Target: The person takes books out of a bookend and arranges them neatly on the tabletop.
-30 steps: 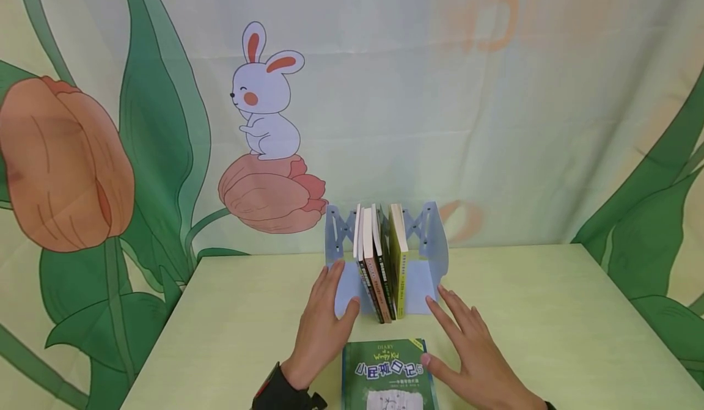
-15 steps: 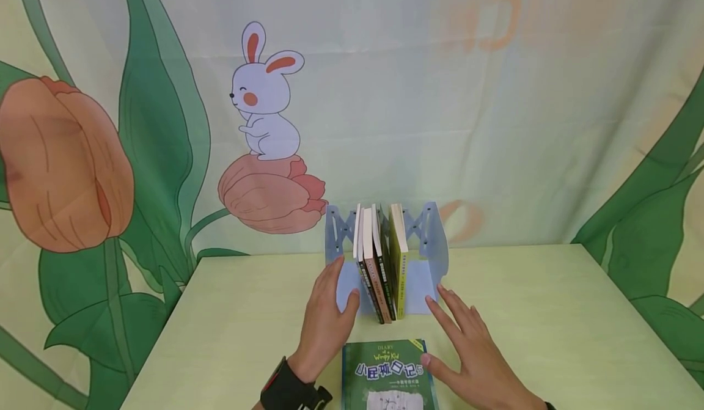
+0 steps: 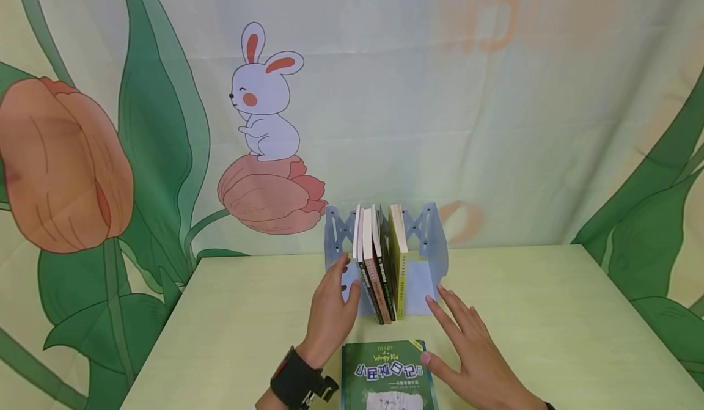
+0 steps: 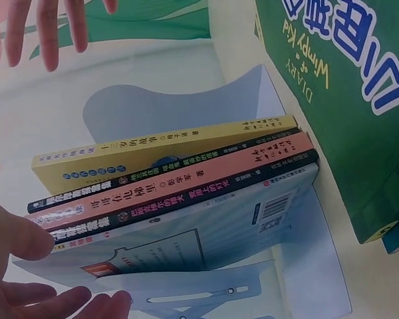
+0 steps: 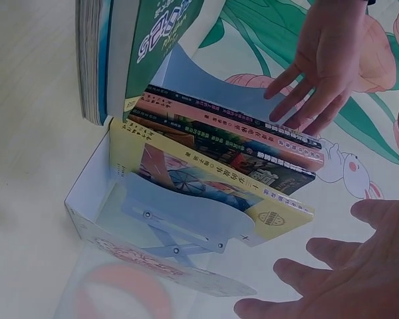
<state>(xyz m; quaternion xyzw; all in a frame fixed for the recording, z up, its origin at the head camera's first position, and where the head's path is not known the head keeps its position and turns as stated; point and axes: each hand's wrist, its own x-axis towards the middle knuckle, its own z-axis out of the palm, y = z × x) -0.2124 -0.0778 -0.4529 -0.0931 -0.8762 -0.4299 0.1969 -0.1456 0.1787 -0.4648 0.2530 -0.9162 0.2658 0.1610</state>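
Observation:
My left hand [image 3: 332,315] is at the left of a row of upright books, its fingertips close to the leftmost book; nothing is gripped. In the left wrist view its thumb and fingers [image 4: 53,307] show beside that pale blue-grey book [image 4: 186,242]. A pink-spined book [image 4: 186,178] and dark-spined ones lean left within the blue bookend [image 3: 438,245]. On their right is a yellow book [image 3: 402,281], a narrow gap between. My right hand [image 3: 477,352] hovers with spread fingers near the bookend's right front corner and holds nothing.
A green Diary of a Wimpy Kid book [image 3: 385,367] lies flat on the table [image 3: 550,312] before the bookend. The right wrist view shows a blue-edged book [image 5: 105,60] beneath it. Behind hangs a curtain [image 3: 385,104] printed with a rabbit and tulips.
My left hand has shifted right toward the leftmost book, and its fingers are more bent. The right hand, the books and the bookend have stayed in place.

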